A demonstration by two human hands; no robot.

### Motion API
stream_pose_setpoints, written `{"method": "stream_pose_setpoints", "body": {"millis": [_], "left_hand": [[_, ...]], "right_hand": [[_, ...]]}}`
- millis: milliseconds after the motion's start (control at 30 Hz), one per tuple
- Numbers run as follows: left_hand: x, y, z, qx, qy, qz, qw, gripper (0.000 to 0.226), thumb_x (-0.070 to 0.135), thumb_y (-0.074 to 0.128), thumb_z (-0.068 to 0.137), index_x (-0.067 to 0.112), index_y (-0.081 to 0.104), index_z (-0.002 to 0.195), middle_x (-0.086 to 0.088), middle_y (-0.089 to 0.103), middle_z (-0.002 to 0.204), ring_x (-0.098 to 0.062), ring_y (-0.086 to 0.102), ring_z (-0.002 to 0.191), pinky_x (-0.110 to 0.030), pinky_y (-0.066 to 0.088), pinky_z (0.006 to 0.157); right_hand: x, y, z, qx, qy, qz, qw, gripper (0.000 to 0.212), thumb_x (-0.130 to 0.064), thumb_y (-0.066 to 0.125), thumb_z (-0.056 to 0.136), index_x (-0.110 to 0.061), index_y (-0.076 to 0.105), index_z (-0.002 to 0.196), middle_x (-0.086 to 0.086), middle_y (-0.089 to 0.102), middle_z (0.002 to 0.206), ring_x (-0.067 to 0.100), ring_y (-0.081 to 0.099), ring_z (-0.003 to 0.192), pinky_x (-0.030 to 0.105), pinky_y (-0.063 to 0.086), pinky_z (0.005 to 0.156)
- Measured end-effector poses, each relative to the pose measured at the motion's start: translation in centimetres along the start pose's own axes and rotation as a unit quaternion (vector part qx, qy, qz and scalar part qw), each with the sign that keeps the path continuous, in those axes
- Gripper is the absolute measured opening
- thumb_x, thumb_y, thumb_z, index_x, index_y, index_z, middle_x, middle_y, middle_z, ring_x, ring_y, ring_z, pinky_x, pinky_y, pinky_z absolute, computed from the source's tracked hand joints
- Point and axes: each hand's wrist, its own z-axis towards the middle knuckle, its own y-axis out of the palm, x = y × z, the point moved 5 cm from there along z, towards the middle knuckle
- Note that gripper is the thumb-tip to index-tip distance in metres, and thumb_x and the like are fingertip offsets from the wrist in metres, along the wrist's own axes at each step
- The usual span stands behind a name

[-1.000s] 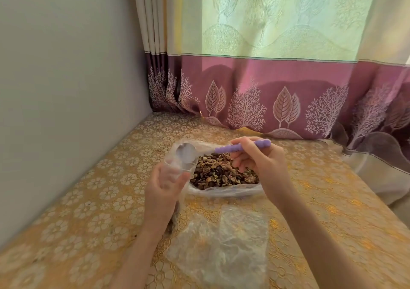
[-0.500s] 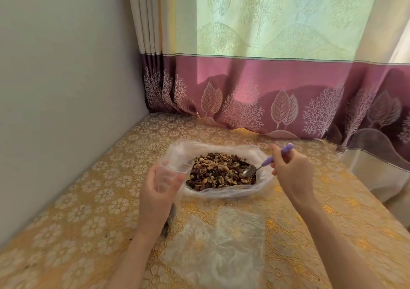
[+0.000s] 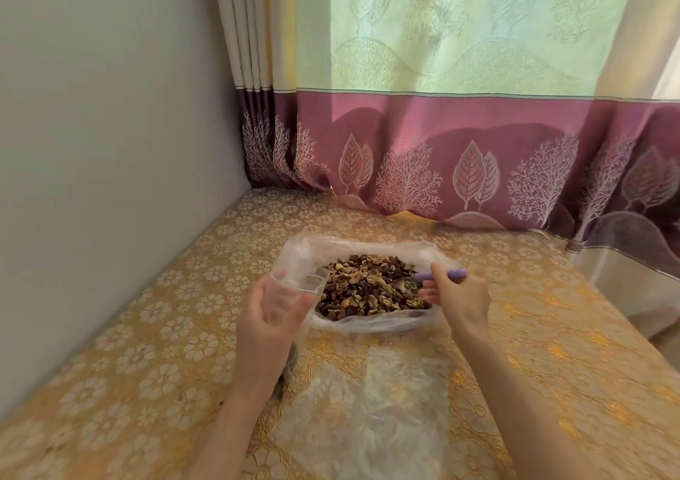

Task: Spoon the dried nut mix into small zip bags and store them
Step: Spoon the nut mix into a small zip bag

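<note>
A big clear plastic bag (image 3: pixel 371 323) lies open on the table, heaped with brown dried nut mix (image 3: pixel 368 290). My left hand (image 3: pixel 270 319) holds a small clear zip bag (image 3: pixel 294 284) upright, its mouth held open just left of the nuts. My right hand (image 3: pixel 458 297) grips a spoon by its purple handle (image 3: pixel 447 274) at the right side of the heap. The spoon's bowl is down among the nuts and mostly hidden.
A pile of clear zip bags (image 3: pixel 371 409) lies on the gold floral tablecloth (image 3: pixel 154 332) near me. A grey wall (image 3: pixel 110 148) runs along the left. A green and purple curtain (image 3: pixel 441 155) hangs behind the table. The table's right edge (image 3: pixel 625 336) drops off.
My right hand carried the spoon from over the small zip bag back to the right and lowered its bowl into the nut mix. My left hand kept the small bag in place.
</note>
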Motion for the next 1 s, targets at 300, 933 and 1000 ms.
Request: {"method": "stream_pose_setpoints", "body": {"millis": [300,933,1000], "left_hand": [[-0.5,-0.1,0.2,0.012,0.005,0.007,1.000,0.057,0.072,0.063,0.059,0.044,0.053,0.108,0.013,0.066,0.099,-0.009,0.064,0.078,-0.024,0.054,0.067],[0.0,-0.3,-0.1,0.019,0.007,0.014,1.000,0.067,0.073,0.061,0.059,0.037,0.053,0.115,0.017,0.065,0.094,-0.010,0.063,0.081,-0.026,0.054,0.069],[0.1,-0.3,-0.2,0.020,0.005,0.008,1.000,0.077,0.072,0.063,0.061,0.028,0.052,0.123,0.015,0.065,0.095,-0.001,0.063,0.078,-0.023,0.054,0.067]], "right_hand": [[1.6,-0.9,0.1,-0.009,0.097,0.156,0.983,0.027,-0.012,0.055,0.094,-0.001,0.072,0.075,0.010,0.074,0.077,0.013,0.065,0.059,0.018,0.055,0.057],[-8.1,0.2,-3.8,-0.180,0.014,0.230,0.956,0.036,-0.018,0.049,0.097,-0.001,0.066,0.071,0.016,0.074,0.085,0.011,0.062,0.056,0.014,0.050,0.050],[-8.8,0.9,-4.8,-0.218,0.015,0.233,0.948,0.035,-0.020,0.050,0.097,-0.001,0.066,0.073,0.017,0.073,0.087,0.011,0.062,0.057,0.014,0.050,0.050]]}}
